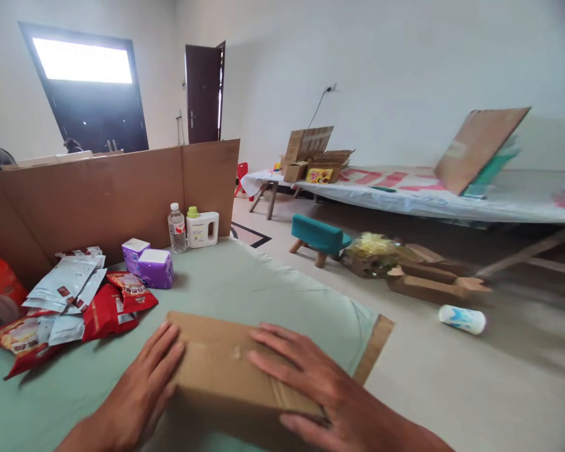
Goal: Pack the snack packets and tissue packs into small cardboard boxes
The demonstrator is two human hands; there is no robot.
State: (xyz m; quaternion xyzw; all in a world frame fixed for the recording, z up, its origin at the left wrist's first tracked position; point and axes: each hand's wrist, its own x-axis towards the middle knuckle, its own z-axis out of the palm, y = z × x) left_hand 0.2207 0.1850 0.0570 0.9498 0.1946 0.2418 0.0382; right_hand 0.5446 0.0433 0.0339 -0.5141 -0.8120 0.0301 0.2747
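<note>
A closed brown cardboard box [226, 367] lies on the green-covered table [245, 282] near its front edge. My left hand [144, 386] rests flat against the box's left side, fingers stretched out. My right hand [311, 386] lies flat on the box's top right, fingers spread. Neither hand grips anything.
Red and silver snack packets [75, 301], two purple tissue packs [150, 263], a water bottle [177, 227] and a white jug [202, 229] sit before a cardboard screen [113, 194]. On the floor: a teal stool [319, 235], flattened cartons [428, 279], a white bottle [462, 319]. A long covered table [428, 194] stands at the back.
</note>
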